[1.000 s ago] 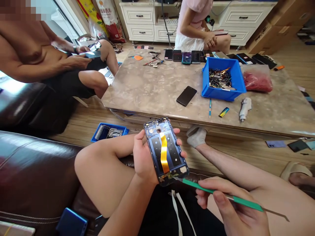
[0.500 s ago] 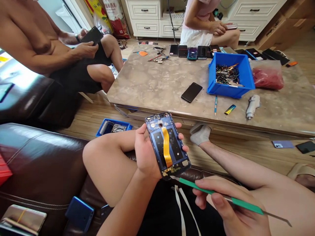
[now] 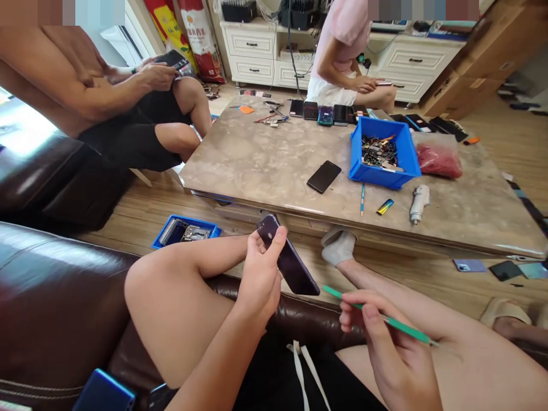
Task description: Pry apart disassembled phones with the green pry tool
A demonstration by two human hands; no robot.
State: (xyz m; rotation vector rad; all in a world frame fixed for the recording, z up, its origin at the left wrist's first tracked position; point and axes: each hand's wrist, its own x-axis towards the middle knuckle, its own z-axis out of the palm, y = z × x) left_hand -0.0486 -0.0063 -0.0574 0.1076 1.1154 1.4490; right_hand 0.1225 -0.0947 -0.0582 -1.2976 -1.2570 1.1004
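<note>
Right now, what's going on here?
The left hand holds a phone at a slant. The right hand grips a green-handled tool, one end near the phone's lower corner; contact is hard to tell. On the table, a black phone lies near a blue bin of small parts.

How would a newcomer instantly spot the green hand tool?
Find the long, brown, glossy marble-patterned table, then drop below its near edge, right of the picture's centre. There the right grip holds a slim, pen-like green-and-silver tool. Thin and bright green, it stands apart from the flat, dark smartphone in the left grip.
</note>
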